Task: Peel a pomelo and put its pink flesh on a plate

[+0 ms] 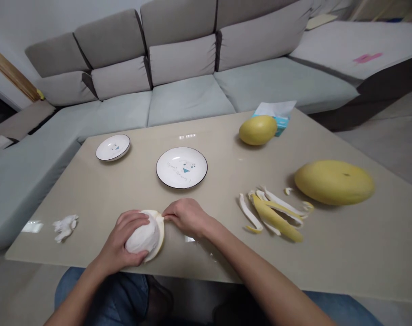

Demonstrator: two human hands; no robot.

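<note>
Cupping a partly peeled fruit (140, 239) by the table's (222, 167) near edge, the left hand (124, 237) held tight; the right hand (185, 216) pinched leftover peel (161, 233).

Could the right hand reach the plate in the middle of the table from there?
Probably yes: the middle plate lies just beyond the right hand, with nothing visible between them. It would likely need to release the peel first.

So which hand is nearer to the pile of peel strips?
The right hand. It pinches the edge of the peel on the fruit, left of the peel strips and apart from them. The left hand is farther off, around the fruit's left side.
</note>
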